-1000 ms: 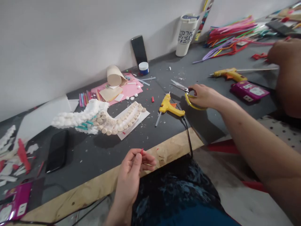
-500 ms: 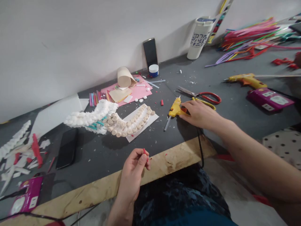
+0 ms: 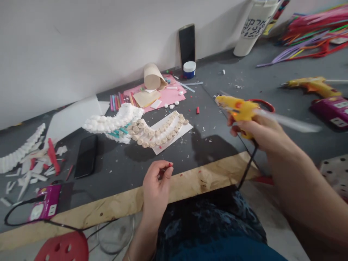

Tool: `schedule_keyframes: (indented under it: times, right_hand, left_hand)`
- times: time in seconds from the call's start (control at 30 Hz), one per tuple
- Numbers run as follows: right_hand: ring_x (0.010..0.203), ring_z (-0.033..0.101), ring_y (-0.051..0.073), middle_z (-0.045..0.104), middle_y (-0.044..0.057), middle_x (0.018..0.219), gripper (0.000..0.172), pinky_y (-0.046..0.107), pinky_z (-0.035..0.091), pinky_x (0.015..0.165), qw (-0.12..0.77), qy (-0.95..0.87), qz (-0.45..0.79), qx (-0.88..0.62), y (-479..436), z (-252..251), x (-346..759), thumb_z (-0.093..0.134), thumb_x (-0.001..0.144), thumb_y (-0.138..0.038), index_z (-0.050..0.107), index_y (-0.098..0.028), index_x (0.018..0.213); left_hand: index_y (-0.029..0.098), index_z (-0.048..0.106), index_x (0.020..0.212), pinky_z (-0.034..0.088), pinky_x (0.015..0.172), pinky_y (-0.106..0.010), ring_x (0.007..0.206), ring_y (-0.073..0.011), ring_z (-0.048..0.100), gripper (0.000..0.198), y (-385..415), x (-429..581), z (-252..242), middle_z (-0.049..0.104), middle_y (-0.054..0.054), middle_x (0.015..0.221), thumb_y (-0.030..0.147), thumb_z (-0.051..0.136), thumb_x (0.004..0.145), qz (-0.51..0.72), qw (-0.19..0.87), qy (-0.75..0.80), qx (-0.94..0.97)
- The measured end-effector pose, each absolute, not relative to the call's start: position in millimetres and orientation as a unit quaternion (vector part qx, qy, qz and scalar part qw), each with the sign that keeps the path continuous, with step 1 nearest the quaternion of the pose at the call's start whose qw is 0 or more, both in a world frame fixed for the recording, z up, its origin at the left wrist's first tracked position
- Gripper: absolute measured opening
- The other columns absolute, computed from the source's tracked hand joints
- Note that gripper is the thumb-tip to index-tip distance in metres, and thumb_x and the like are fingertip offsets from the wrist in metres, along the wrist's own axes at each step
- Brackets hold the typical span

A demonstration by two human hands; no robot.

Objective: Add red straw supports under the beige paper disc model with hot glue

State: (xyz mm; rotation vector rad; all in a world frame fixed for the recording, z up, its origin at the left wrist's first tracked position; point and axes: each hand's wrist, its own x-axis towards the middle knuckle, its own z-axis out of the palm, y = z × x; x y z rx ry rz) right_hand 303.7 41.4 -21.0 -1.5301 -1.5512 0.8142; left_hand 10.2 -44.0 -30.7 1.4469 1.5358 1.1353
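Observation:
My right hand (image 3: 265, 132) is wrapped round the handle of a yellow hot glue gun (image 3: 241, 108), raised over the desk with its nozzle toward the left. A whitish glue stick (image 3: 290, 122), blurred, sticks out of its back. Near the wooden front edge, my left hand (image 3: 156, 186) pinches a tiny red piece (image 3: 170, 165) between thumb and fingertips. Beyond that hand, a curved strip with rows of beige rolled discs (image 3: 148, 140) lies partly on a white card (image 3: 170, 141). A white bumpy curved piece (image 3: 114, 117) with teal sticks adjoins it.
Behind the glue gun lie red-handled scissors (image 3: 262, 104), partly hidden. A second glue gun (image 3: 312, 86) and a purple power box (image 3: 330, 110) are at right. Left are a phone (image 3: 86, 156), scraps and another purple box (image 3: 45, 204). A black cord (image 3: 247, 166) hangs over the edge.
My right hand has gripped the glue gun and lifted it off the desk, moving right. My left hand still pinches the red piece, now showing less of it. The view has shifted.

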Motion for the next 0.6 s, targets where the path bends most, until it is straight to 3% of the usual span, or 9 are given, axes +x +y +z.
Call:
schedule_keyframes:
  times: [0.07,0.1,0.2,0.33,0.6]
  right_hand:
    - [0.064,0.057,0.016,0.063,0.009,0.092,0.027,0.028,0.042,0.048,0.475,-0.507,0.466,-0.548,15,-17,292,0.051,0.088,-0.035,0.056,-0.019,0.109]
    - [0.058,0.054,0.014,0.061,0.007,0.085,0.025,0.027,0.040,0.044,0.472,-0.481,0.512,-0.532,2,-16,284,0.055,0.089,-0.039,0.057,-0.020,0.105]
    - [0.051,0.050,0.012,0.060,0.004,0.074,0.035,0.026,0.040,0.041,0.367,-0.544,0.605,-0.451,-34,-15,257,0.055,0.091,-0.053,0.062,-0.019,0.093]
    - [0.057,0.055,0.015,0.062,0.005,0.072,0.048,0.030,0.047,0.054,0.303,-0.667,0.553,-0.398,-58,-15,230,0.051,0.090,-0.063,0.060,-0.019,0.076]
    - [0.057,0.050,0.014,0.054,0.002,0.065,0.056,0.029,0.039,0.053,0.341,-0.712,0.451,-0.417,-62,-28,221,0.043,0.092,-0.071,0.053,-0.021,0.070]
  left_hand:
    - [0.021,0.069,0.090,0.051,0.079,-0.028,0.092,-0.0172,0.065,0.011,-42,10,-29,0.068,-0.005,0.095,0.024,0.060,0.093,0.431,0.273,0.592,0.624]
    - [0.021,0.070,0.092,0.051,0.080,-0.028,0.093,-0.0173,0.064,0.011,-42,9,-28,0.069,-0.005,0.095,0.022,0.059,0.094,0.422,0.232,0.590,0.648]
    - [0.022,0.072,0.095,0.050,0.082,-0.031,0.093,-0.0176,0.063,0.012,-40,9,-27,0.068,-0.004,0.094,0.020,0.060,0.094,0.394,0.138,0.591,0.691]
    - [0.021,0.073,0.096,0.050,0.082,-0.031,0.092,-0.0179,0.062,0.012,-43,8,-28,0.066,-0.004,0.094,0.021,0.061,0.094,0.377,0.090,0.599,0.701]
    - [0.023,0.072,0.098,0.050,0.079,-0.031,0.090,-0.0172,0.061,0.012,-49,7,-29,0.066,-0.004,0.094,0.021,0.061,0.094,0.393,0.097,0.595,0.695]
